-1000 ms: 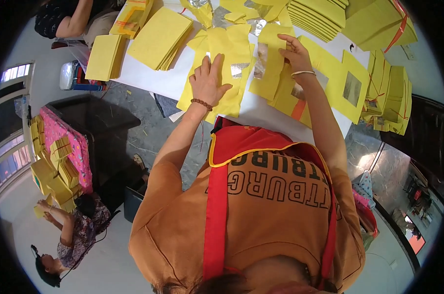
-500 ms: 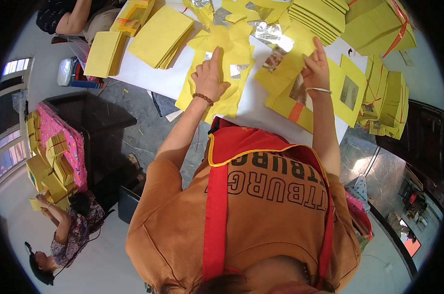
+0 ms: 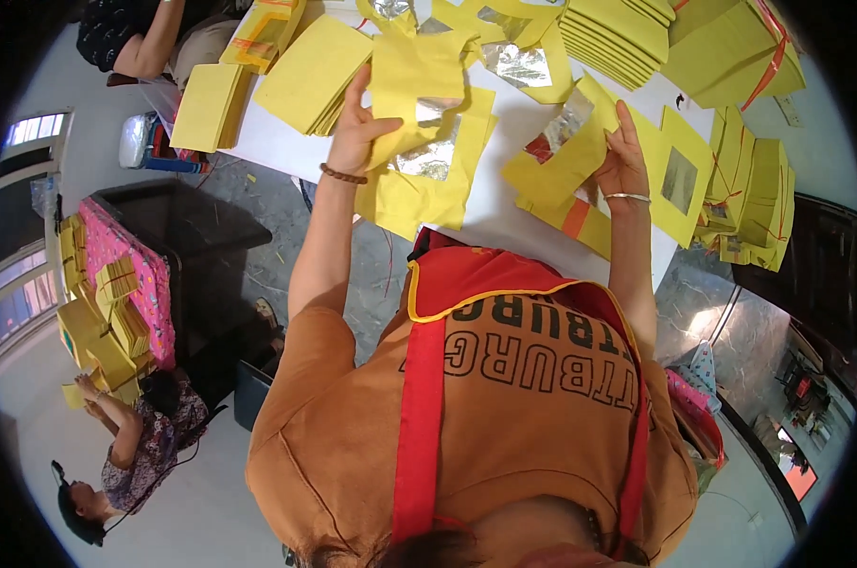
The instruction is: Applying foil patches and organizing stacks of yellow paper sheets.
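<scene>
My left hand (image 3: 354, 137) pinches the left edge of a yellow paper sheet (image 3: 414, 71) with a silver foil patch, like joss paper. The thumb lies across its front and the fingers are behind. Beneath this raised sheet lies a larger foil-patched yellow sheet (image 3: 452, 194) on the white table. At the right, my right hand (image 3: 624, 166) grips the edge of another yellow sheet (image 3: 537, 175) with a silver-and-red foil patch; its index finger points up and part of the grip is hidden. Under that sheet, a yellow piece with an orange strip (image 3: 575, 218) shows.
Stacks of yellow paper (image 3: 315, 76) stand at the table's far left, and a fanned stack (image 3: 613, 43) at the far right. Tied bundles (image 3: 755, 204) sit beyond the right edge. One person (image 3: 130, 38) sits at the far left; another (image 3: 154, 435) handles yellow paper at lower left.
My left hand has gone from lying on the sheets to lifting one by its left edge. My right hand has shifted slightly right and nearer, its sheet tilting with it.
</scene>
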Demonstrator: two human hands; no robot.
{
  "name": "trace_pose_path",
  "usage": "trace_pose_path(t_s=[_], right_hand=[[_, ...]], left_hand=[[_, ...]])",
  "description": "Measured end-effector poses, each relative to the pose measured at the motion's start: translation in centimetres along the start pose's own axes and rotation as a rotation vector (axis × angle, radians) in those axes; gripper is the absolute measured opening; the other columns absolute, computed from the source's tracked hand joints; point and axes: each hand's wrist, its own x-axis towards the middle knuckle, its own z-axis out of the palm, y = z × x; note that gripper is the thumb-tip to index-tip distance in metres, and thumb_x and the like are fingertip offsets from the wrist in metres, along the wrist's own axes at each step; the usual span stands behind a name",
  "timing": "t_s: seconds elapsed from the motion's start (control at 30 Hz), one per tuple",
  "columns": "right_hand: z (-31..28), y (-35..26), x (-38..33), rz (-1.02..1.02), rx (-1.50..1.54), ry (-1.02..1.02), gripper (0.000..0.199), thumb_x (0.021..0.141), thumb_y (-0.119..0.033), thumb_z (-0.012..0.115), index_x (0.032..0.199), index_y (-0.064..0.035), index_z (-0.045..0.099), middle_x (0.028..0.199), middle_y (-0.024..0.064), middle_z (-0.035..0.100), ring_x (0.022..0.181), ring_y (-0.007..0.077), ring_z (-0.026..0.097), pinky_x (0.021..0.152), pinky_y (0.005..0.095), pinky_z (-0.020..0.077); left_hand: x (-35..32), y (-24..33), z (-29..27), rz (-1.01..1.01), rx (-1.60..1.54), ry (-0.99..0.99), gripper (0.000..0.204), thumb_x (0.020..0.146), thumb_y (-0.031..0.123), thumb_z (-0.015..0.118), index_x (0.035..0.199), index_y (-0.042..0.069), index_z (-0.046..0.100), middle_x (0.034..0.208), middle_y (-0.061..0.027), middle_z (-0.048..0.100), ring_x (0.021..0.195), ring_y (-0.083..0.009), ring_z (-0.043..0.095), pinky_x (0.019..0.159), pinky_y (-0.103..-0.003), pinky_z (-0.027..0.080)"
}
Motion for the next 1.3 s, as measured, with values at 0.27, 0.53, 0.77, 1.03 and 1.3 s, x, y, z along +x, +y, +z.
trace_pose_path(t_s=[0.27,0.53,0.77,1.03,1.3], right_hand=[[1.7,0.6,1.0,0.055,0.027,-0.008,0.061,0.084,0.004,0.045,0.139,-0.0063,0.020,0.123,0.0071,0.047,0.107,0.0195,0.053,0.092,0.0341,0.0454],[2.6,2.0,1.5,0.204,-0.021,0.073,0.060,0.079,0.004,0.047,0.136,-0.0038,0.027,0.123,0.0090,0.047,0.104,0.0198,0.053,0.089,0.0329,0.0457],[4.0,3.3,1.9,0.188,-0.156,0.086,0.055,0.078,0.005,0.048,0.131,-0.0083,0.039,0.116,0.0042,0.052,0.098,0.0174,0.054,0.082,0.0309,0.0469],[5.7,5.1,1.2,0.290,-0.357,0.011,0.053,0.079,0.003,0.049,0.130,-0.0104,0.042,0.123,0.0026,0.050,0.097,0.0149,0.055,0.080,0.0279,0.0462],[7.0,5.6,1.5,0.201,-0.109,0.167,0.057,0.083,-0.011,0.059,0.135,-0.0106,0.035,0.128,0.0048,0.046,0.106,0.0148,0.052,0.089,0.0274,0.0424]], left_hand=[[-1.5,9.8,-0.6,0.353,-0.161,0.098,0.075,0.072,-0.003,0.047,0.140,0.013,0.021,0.137,-0.0152,0.033,0.122,-0.0343,0.039,0.095,-0.045,0.038],[-3.7,7.1,-1.8,0.170,-0.194,0.044,0.081,0.065,-0.007,0.051,0.140,0.010,0.023,0.139,-0.0166,0.030,0.125,-0.0356,0.035,0.100,-0.046,0.034],[-4.3,3.7,-0.4,-0.009,-0.244,0.010,0.084,0.061,-0.013,0.053,0.138,0.005,0.026,0.140,-0.0105,0.031,0.125,-0.0244,0.036,0.103,-0.034,0.032],[-4.7,-0.4,2.7,-0.254,-0.412,-0.089,0.080,0.062,-0.015,0.051,0.136,0.002,0.030,0.138,-0.0096,0.036,0.120,-0.0195,0.043,0.099,-0.029,0.035],[-2.5,-2.9,4.5,-0.146,0.136,-0.228,0.077,0.065,-0.005,0.057,0.137,0.004,0.030,0.140,-0.0054,0.033,0.133,-0.0136,0.018,0.110,-0.029,0.009]])
